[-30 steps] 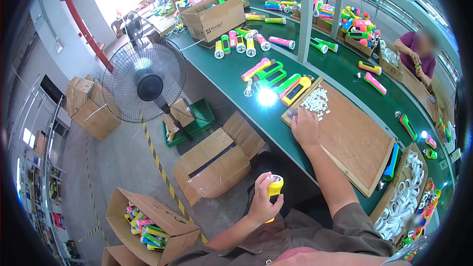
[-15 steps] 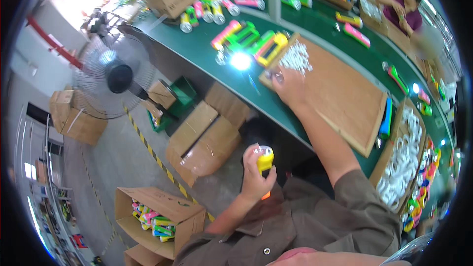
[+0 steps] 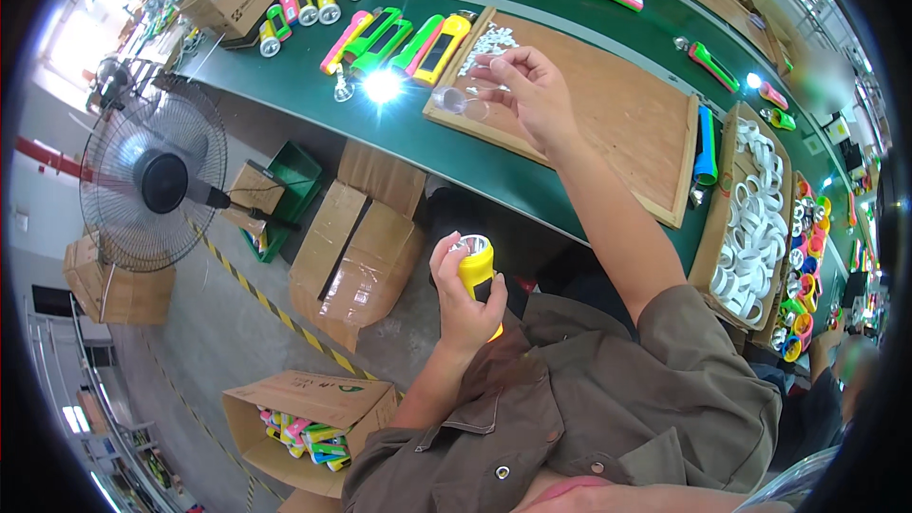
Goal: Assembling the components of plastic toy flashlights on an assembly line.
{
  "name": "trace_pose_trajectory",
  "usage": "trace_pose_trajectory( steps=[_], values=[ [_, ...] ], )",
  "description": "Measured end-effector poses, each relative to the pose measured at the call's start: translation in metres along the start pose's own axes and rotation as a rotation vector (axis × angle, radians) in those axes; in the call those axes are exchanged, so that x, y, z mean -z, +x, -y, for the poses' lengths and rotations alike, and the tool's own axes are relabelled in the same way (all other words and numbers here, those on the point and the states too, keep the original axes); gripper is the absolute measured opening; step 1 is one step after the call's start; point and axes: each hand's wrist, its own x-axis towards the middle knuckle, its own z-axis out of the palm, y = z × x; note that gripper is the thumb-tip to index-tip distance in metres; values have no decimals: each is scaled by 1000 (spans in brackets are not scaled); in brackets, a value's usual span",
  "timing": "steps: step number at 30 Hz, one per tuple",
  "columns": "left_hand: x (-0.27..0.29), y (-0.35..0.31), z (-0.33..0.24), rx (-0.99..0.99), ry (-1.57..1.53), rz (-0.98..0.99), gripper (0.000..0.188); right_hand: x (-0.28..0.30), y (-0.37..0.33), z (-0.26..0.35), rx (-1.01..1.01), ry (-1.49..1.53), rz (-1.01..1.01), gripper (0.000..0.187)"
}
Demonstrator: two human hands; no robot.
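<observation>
My left hand is wrapped round a yellow flashlight, held upright in front of my body with its silvery reflector facing up. Above the near left corner of a wooden board, my right hand pinches a clear round lens in its fingertips. Another clear disc shows beside it, at the board's edge. Small white parts lie heaped just beyond these fingers. Left of the board rest a yellow flashlight, a green one and a brightly lit lamp.
A box of white rings stands to the right, near a blue-green flashlight. The green bench holds more flashlights. On the floor are a fan, a closed carton and an open carton of flashlights.
My right hand has lifted from the board's near left corner, and a clear lens now shows at its fingers. The left hand still grips the yellow flashlight. My view has shifted.
</observation>
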Motion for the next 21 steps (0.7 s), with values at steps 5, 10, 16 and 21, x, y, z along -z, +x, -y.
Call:
trace_pose_trajectory(
  steps=[5, 10, 16, 21],
  values=[
    [-9, 20, -11, -78, -44, 22, 73, -2, -56, 58, 66, 83, 171, 13],
    [-24, 31, -23, -130, -105, 103, 74, 7, -87, 93, 200, 69, 184, 19],
    [-37, 36, -36, -229, -129, 136, 74, 21, -104, 112, 266, 14, 188, 16],
    [-42, 38, -46, -259, -110, 144, 74, 30, -110, 119, 354, -28, 166, 15]
  ],
)
